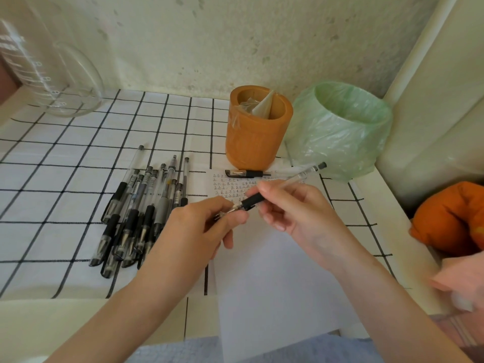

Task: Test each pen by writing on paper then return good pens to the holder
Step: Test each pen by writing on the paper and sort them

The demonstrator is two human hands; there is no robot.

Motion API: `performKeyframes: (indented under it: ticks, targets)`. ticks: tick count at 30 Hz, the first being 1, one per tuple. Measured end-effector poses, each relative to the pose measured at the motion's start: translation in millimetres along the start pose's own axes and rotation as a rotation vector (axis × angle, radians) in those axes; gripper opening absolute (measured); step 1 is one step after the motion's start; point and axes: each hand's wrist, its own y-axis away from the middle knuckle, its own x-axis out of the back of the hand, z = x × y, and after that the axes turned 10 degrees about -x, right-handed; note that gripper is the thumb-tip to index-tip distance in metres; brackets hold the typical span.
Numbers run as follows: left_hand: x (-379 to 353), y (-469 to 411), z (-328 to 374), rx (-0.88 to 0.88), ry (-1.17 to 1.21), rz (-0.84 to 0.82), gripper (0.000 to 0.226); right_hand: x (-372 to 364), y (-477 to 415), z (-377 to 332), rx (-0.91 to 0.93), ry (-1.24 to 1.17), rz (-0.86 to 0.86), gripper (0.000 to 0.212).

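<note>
Black-gripped pen, tip pinched by left hand fingers, grip by right hand; one holder, one paper.

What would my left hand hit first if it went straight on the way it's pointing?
It points up and to the right, so the left hand would most likely meet the right hand first, which grips the same pen.

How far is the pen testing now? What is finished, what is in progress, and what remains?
Done: several rows of test marks fill the top of the paper. In hand: the right hand grips one pen by its black grip, and the left hand pinches its tip end. Left: a pile of pens lies beside the paper, and no pen shows in the orange holder.
</note>
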Motion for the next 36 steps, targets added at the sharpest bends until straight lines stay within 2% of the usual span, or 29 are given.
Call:
performKeyframes:
  ticks: [8,14,20,24,27,29,31,33,36]
  targets:
    - [-2,3,-5,-0.006,-0.07,-0.027,0.023,0,-1,10,-0.015,0.082,0.037,0.027]
    - [-3,4,-6,0.001,-0.067,-0.03,0.022,0,-1,14,-0.036,0.093,0.027,0.044]
    - [0,5,-7,0.012,-0.069,-0.057,0.024,-9,0,16,-0.04,0.0,0.019,0.029]
    - [6,0,0,0.005,-0.117,-0.078,0.032,-12,-2,12,-0.041,-0.079,0.052,0.027]
    - [14,-2,2,-0.002,-0.415,-0.028,0.043,-5,-4,9,-0.122,-0.21,0.09,0.029]
    - [19,-1,-1,-0.012,-0.732,0.055,0.04,0,-7,7,-0.194,-0.296,0.112,0.032]
    - [22,0,-5,0.045,-0.947,0.08,0.036,4,-9,6,-0.258,-0.367,0.098,0.038]
    - [23,4,-9,0.081,-1.071,0.051,0.035,7,-10,4,-0.295,-0.441,0.089,0.042]
    - [21,7,-13,0.127,-1.181,-0.018,0.036,11,-11,-2,-0.276,-0.448,0.114,0.034]
